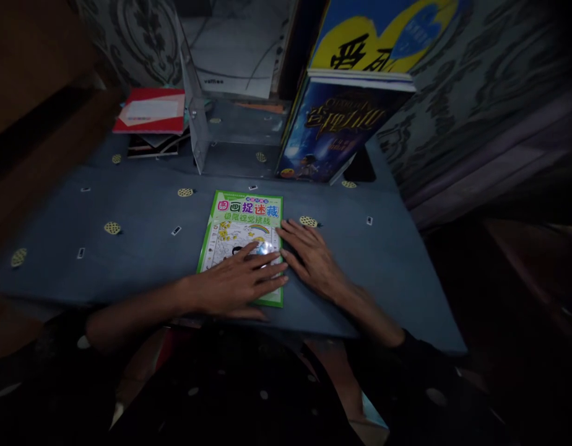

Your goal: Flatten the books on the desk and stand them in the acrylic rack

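A thin book with a green border and colourful lettering (246,217) lies closed on the table in front of me. Across its lower part rests my left hand (242,279), open, fingers stretched toward the right edge and hiding part of the cover picture. Beside that edge is my right hand (314,257), also open, palm down on the tablecloth with its fingertips at the book's right side. The two hands nearly meet at the fingertips. Neither hand grips anything.
A clear acrylic book stand (239,152) stands behind the book. On its right are upright books, the front one dark blue (337,130), a yellow and blue one (374,37) behind. A red book (151,111) tops a small stack at left. A patterned blue-grey cloth (142,204) covers the table.
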The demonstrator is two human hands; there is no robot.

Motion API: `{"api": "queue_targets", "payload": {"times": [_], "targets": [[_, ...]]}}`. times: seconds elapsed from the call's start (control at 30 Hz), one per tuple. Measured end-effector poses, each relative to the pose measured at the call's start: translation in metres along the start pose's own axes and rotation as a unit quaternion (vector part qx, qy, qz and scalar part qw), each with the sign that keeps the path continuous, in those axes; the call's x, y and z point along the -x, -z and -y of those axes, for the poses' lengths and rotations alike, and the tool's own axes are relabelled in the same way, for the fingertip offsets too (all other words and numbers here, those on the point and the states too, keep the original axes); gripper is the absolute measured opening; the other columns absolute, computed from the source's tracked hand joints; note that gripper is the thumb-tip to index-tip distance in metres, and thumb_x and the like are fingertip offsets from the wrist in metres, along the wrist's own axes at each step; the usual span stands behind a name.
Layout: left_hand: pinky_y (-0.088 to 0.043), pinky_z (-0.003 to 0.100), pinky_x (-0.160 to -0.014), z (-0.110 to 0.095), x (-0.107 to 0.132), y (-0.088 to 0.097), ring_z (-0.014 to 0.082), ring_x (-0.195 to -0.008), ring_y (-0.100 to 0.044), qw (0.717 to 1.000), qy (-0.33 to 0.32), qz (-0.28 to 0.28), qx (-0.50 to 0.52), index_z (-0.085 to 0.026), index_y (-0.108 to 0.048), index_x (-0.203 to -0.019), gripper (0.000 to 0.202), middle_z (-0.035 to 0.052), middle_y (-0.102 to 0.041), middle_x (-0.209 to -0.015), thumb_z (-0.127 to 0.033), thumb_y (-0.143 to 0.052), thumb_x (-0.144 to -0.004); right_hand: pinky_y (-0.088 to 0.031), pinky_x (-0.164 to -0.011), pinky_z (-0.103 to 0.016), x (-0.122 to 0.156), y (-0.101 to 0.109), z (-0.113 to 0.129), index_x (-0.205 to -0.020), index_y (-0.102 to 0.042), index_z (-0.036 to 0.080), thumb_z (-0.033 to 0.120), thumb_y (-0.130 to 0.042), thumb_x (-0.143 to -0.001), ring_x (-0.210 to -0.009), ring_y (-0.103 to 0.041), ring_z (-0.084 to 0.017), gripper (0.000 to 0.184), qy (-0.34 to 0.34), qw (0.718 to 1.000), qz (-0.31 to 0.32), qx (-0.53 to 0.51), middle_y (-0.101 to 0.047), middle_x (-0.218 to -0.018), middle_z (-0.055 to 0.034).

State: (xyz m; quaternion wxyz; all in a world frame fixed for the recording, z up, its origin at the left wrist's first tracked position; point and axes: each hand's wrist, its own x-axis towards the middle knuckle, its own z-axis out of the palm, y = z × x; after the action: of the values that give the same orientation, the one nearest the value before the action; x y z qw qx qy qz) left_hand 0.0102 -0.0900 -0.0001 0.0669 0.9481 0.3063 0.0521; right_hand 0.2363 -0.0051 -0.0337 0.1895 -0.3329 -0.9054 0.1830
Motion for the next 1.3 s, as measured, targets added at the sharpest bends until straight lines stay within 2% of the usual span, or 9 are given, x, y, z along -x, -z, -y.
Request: {"api": "queue_targets", "payload": {"times": [0.27,0.43,0.53,0.63,0.73,0.87,1.0,1.17,1.3], "targets": [[-0.015,0.053,-0.125,-0.003,-0.001,0.002,0.0288,-0.147,-0.038,1.000,0.004,0.005,-0.008,-0.021,-0.050,-0.145,0.052,0.0100,-0.049,-0.154,-0.050,-0.049,-0.101,-0.038,-0.114,-0.063,0.007,0.005,0.005,-0.142,-0.056,0.028,0.032,-0.043,-0.102,-0.143,-0.046,-0.029,0.042,-0.007,1.000,-0.002,-0.025,-0.056,-0.149,-0.0092],[-0.024,0.043,-0.124,0.020,-0.003,0.009,0.0220,-0.141,-0.047,0.999,-0.011,-0.026,0.027,-0.021,-0.052,-0.142,0.054,0.0093,-0.054,-0.150,-0.055,-0.047,-0.101,-0.039,-0.114,-0.063,0.000,0.006,0.005,-0.138,-0.060,0.024,0.034,-0.040,-0.103,-0.139,-0.051,-0.029,0.041,-0.005,0.999,-0.016,-0.042,-0.059,-0.145,-0.0119],[-0.036,0.044,-0.117,0.049,0.001,0.010,0.0217,-0.134,-0.054,0.991,0.101,-0.091,0.000,-0.021,-0.054,-0.138,0.043,0.0096,-0.059,-0.144,-0.045,-0.040,-0.105,-0.043,-0.113,-0.061,-0.005,0.003,0.007,-0.138,-0.060,0.023,0.036,-0.042,-0.103,-0.139,-0.051,-0.030,0.042,-0.002,0.999,-0.014,-0.038,-0.056,-0.147,-0.0129],[-0.044,0.051,-0.109,0.077,0.008,0.008,0.0281,-0.127,-0.058,0.952,0.259,-0.146,-0.078,-0.017,-0.058,-0.132,0.037,0.0150,-0.063,-0.136,-0.034,-0.039,-0.105,-0.044,-0.114,-0.057,-0.013,-0.001,0.010,-0.138,-0.059,0.023,0.036,-0.045,-0.101,-0.141,-0.047,-0.030,0.042,-0.003,0.999,-0.020,-0.027,-0.053,-0.150,-0.0140],[-0.046,0.053,-0.105,0.092,0.012,0.003,0.0316,-0.120,-0.061,0.933,0.304,-0.150,-0.119,-0.014,-0.061,-0.127,0.036,0.0176,-0.065,-0.131,-0.031,-0.042,-0.102,-0.042,-0.116,-0.055,-0.022,-0.005,0.011,-0.139,-0.059,0.018,0.036,-0.047,-0.100,-0.143,-0.044,-0.031,0.044,-0.011,0.999,-0.024,-0.022,-0.050,-0.152,-0.0174],[-0.046,0.049,-0.108,0.098,0.004,-0.002,0.0311,-0.123,-0.059,0.942,0.282,-0.148,-0.102,-0.010,-0.059,-0.130,0.039,0.0179,-0.062,-0.135,-0.031,-0.042,-0.101,-0.042,-0.115,-0.058,-0.028,-0.012,0.007,-0.140,-0.058,0.019,0.036,-0.052,-0.098,-0.145,-0.042,-0.032,0.046,-0.017,0.999,-0.037,-0.024,-0.050,-0.152,-0.0165],[-0.044,0.050,-0.110,0.106,-0.021,-0.005,0.0292,-0.127,-0.057,0.961,0.227,-0.149,-0.050,-0.013,-0.057,-0.135,0.039,0.0171,-0.060,-0.140,-0.028,-0.042,-0.101,-0.043,-0.115,-0.058,-0.028,-0.014,0.004,-0.143,-0.055,0.022,0.035,-0.053,-0.097,-0.145,-0.042,-0.031,0.048,-0.010,0.999,-0.039,-0.031,-0.050,-0.153,-0.0143],[-0.037,0.049,-0.115,0.116,-0.055,-0.004,0.0262,-0.138,-0.050,0.984,0.143,-0.106,-0.009,-0.012,-0.053,-0.141,0.043,0.0154,-0.055,-0.146,-0.027,-0.037,-0.103,-0.042,-0.115,-0.056,-0.027,-0.011,0.006,-0.141,-0.057,0.017,0.033,-0.052,-0.097,-0.146,-0.041,-0.032,0.047,-0.007,0.999,-0.031,-0.018,-0.049,-0.153,-0.0177],[-0.031,0.047,-0.118,0.120,-0.066,-0.004,0.0233,-0.142,-0.046,0.989,0.123,-0.078,0.000,-0.017,-0.048,-0.145,0.044,0.0133,-0.052,-0.151,-0.027,-0.037,-0.104,-0.042,-0.115,-0.057,-0.027,-0.011,0.006,-0.142,-0.056,0.017,0.034,-0.050,-0.099,-0.145,-0.041,-0.033,0.047,-0.003,0.999,-0.033,-0.011,-0.050,-0.152,-0.0177]]}}
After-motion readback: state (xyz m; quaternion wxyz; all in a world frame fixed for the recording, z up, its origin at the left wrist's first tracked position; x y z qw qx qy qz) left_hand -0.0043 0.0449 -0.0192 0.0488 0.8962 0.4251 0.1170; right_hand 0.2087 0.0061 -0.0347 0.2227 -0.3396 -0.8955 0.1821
